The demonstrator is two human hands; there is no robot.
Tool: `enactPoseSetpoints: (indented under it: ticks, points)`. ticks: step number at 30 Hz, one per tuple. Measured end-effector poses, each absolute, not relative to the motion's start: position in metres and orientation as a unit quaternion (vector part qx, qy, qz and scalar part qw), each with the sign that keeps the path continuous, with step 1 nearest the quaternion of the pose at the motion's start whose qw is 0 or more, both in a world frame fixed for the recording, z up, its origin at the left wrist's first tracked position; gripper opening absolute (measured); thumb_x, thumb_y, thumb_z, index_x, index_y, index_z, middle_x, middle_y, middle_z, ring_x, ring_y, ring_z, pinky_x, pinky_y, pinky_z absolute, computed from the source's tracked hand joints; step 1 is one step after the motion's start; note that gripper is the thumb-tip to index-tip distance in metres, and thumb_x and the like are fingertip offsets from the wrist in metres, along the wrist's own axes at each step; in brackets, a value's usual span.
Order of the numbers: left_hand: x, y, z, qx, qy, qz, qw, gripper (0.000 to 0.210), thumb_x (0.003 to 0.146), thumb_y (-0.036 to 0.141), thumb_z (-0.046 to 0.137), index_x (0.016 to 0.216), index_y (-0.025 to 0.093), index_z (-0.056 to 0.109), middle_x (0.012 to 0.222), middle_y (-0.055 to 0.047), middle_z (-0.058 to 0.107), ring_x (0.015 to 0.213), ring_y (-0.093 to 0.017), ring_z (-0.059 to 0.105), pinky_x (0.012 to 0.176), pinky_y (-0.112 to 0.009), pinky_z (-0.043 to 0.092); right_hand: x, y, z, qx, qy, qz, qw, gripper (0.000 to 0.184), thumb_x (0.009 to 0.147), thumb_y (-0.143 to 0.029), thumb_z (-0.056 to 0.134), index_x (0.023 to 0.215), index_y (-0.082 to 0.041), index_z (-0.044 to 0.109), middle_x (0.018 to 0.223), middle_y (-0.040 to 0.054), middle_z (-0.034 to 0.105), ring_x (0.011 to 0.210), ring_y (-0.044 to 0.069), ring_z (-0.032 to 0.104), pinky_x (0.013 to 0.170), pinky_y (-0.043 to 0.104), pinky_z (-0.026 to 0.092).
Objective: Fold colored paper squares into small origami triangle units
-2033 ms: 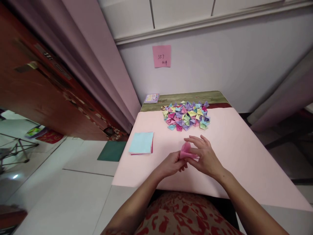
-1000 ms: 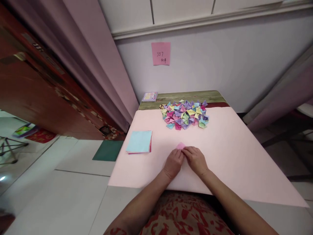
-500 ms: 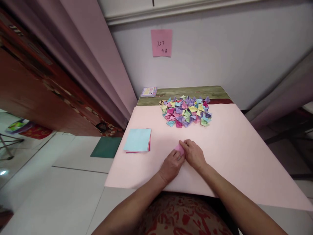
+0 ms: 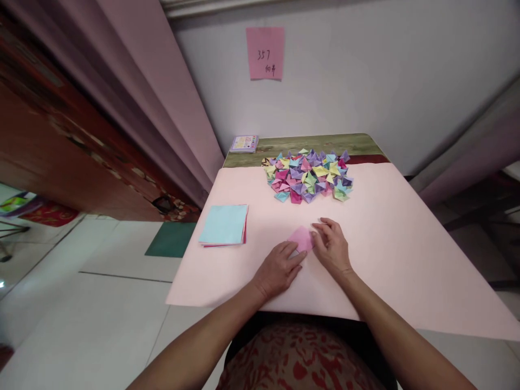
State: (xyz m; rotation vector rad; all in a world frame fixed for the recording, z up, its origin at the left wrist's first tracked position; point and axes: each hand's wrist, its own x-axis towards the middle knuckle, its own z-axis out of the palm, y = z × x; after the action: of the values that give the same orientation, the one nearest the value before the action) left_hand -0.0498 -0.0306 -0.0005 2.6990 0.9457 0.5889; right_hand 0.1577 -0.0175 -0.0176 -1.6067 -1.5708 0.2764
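Note:
A small folded piece of pink origami paper (image 4: 301,238) lies on the pink-covered table in front of me. My left hand (image 4: 280,266) has its fingers and thumb on the paper's left and lower edges, gripping it against the tabletop. To the right, my right hand (image 4: 332,246) is open with its fingers apart. Its fingertips are at the paper's right corner; whether they touch it I cannot tell. Left of my hands sits a stack of square paper (image 4: 223,225), light blue on top. Beyond them is a heap of folded paper pieces (image 4: 309,177) in many colours.
The table cover (image 4: 390,260) reaches the near edge, close to my body. A small pack (image 4: 244,143) lies on the bare green far end of the table. The wall behind bears a pink note (image 4: 265,53). A curtain (image 4: 162,81) hangs at the left.
My right hand has drawn off to the right and its fingers have spread. More of the pink paper shows, and it looks flatter. The view has tilted down a little.

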Motion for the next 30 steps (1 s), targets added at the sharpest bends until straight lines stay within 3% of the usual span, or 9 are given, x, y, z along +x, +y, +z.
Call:
enactPoseSetpoints:
  ticks: [5, 10, 14, 18, 24, 30]
  points:
    - [-0.047, -0.031, 0.004, 0.908, 0.319, 0.231, 0.140, 0.034, 0.095, 0.024, 0.049, 0.127, 0.020, 0.058, 0.128, -0.011, 0.060, 0.121, -0.024, 0.052, 0.104, -0.045, 0.045, 0.158, -0.014, -0.017, -0.629, -0.678, 0.092, 0.369, 0.033, 0.080, -0.041, 0.067, 0.108, -0.025, 0.070, 0.141, 0.0119, 0.049, 0.119, 0.033, 0.053, 0.097, 0.054, 0.044]
    - [-0.026, -0.013, 0.003, 0.815, 0.439, 0.294, 0.240, 0.030, 0.087, 0.011, 0.055, 0.115, 0.020, 0.062, 0.103, -0.006, 0.065, 0.095, -0.020, 0.059, 0.090, -0.039, 0.051, 0.162, -0.014, -0.020, -0.615, -0.662, 0.135, 0.408, 0.025, 0.076, -0.036, 0.071, 0.098, -0.025, 0.072, 0.136, 0.0103, 0.052, 0.120, 0.032, 0.054, 0.096, 0.050, 0.047]
    - [-0.014, 0.009, 0.003, 0.702, 0.555, 0.310, 0.320, 0.061, 0.066, 0.006, 0.070, 0.124, 0.020, 0.057, 0.120, -0.008, 0.052, 0.075, -0.012, 0.057, 0.078, -0.032, 0.054, 0.166, -0.015, -0.021, -0.594, -0.640, 0.178, 0.454, 0.022, 0.074, -0.033, 0.072, 0.094, -0.025, 0.073, 0.134, 0.0092, 0.053, 0.118, 0.029, 0.056, 0.098, 0.046, 0.047]
    - [-0.015, 0.021, 0.006, 0.691, 0.556, 0.285, 0.362, 0.056, 0.063, 0.008, 0.074, 0.117, 0.019, 0.063, 0.120, -0.007, 0.048, 0.065, -0.007, 0.052, 0.073, -0.029, 0.054, 0.165, -0.017, -0.019, -0.585, -0.632, 0.191, 0.471, 0.012, 0.073, -0.026, 0.068, 0.083, -0.025, 0.073, 0.130, 0.0075, 0.057, 0.118, 0.027, 0.056, 0.098, 0.044, 0.047]
    - [-0.017, 0.017, 0.004, 0.709, 0.532, 0.314, 0.341, 0.030, 0.068, 0.004, 0.067, 0.093, 0.019, 0.072, 0.107, -0.005, 0.054, 0.071, -0.010, 0.054, 0.075, -0.028, 0.053, 0.163, -0.018, -0.014, -0.573, -0.657, 0.196, 0.449, 0.015, 0.071, -0.016, 0.060, 0.072, -0.026, 0.070, 0.114, 0.0039, 0.067, 0.105, 0.025, 0.062, 0.089, 0.040, 0.049]
    - [-0.021, 0.004, -0.006, 0.740, 0.486, 0.348, 0.308, 0.024, 0.074, 0.003, 0.059, 0.084, 0.019, 0.072, 0.112, -0.006, 0.057, 0.085, -0.014, 0.059, 0.079, -0.029, 0.053, 0.165, -0.019, -0.011, -0.570, -0.648, 0.190, 0.468, 0.020, 0.077, -0.018, 0.052, 0.078, -0.024, 0.071, 0.111, 0.0053, 0.068, 0.104, 0.024, 0.062, 0.092, 0.041, 0.047]
